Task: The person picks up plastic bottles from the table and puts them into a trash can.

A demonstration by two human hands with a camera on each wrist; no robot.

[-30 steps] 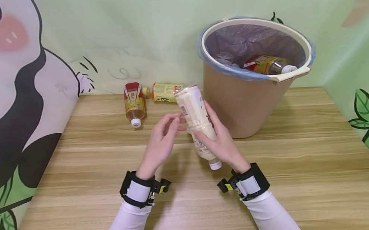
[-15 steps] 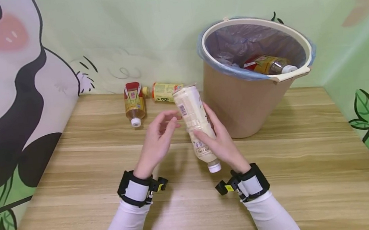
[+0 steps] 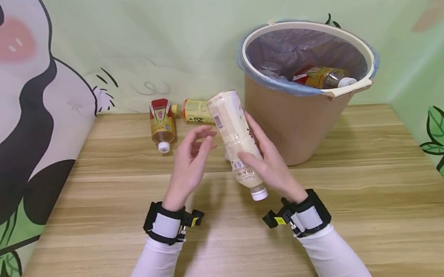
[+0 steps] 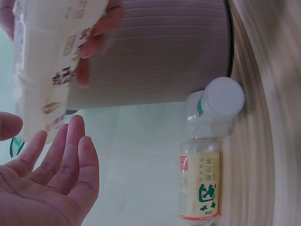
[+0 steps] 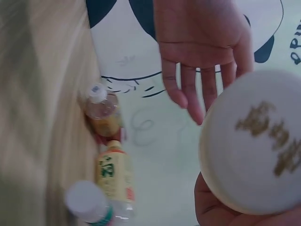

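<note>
The fingers of the right hand [image 3: 271,165] are curled round a cream-coloured bottle [image 3: 233,135], the thumb across the near face and the fingers along the side toward the bin, so the grip is firm to look at. From here the bottle leans in that grasp, its base pointing away from the person and its white cap [image 3: 259,193] hanging below the thumb on the person's side. Just left of it is the left hand [image 3: 188,169], palm turned toward the bottle, fingers loosely bent and slightly parted, holding nothing; whether the fingertips touch the bottle I can't tell. Close beyond the bottle, mostly hidden by it from above, a white-capped clear bottle [image 4: 209,125] shows low down in the left wrist view. Past the left fingertips, a yellow-labelled bottle [image 3: 196,111] lies on its side, its cap toward a red-and-yellow bottle [image 3: 161,124] lying farther left, white cap facing the person. Beyond the right fingers stands the tan bin [image 3: 282,127], lined with a blue bag [image 3: 281,85]; another red-and-yellow-labelled bottle [image 3: 317,77] lies inside it. Back behind the fingers, black bands [image 3: 313,214] circle both wrists over white sleeves [image 3: 151,272], above the wooden table [image 3: 227,264].
</note>
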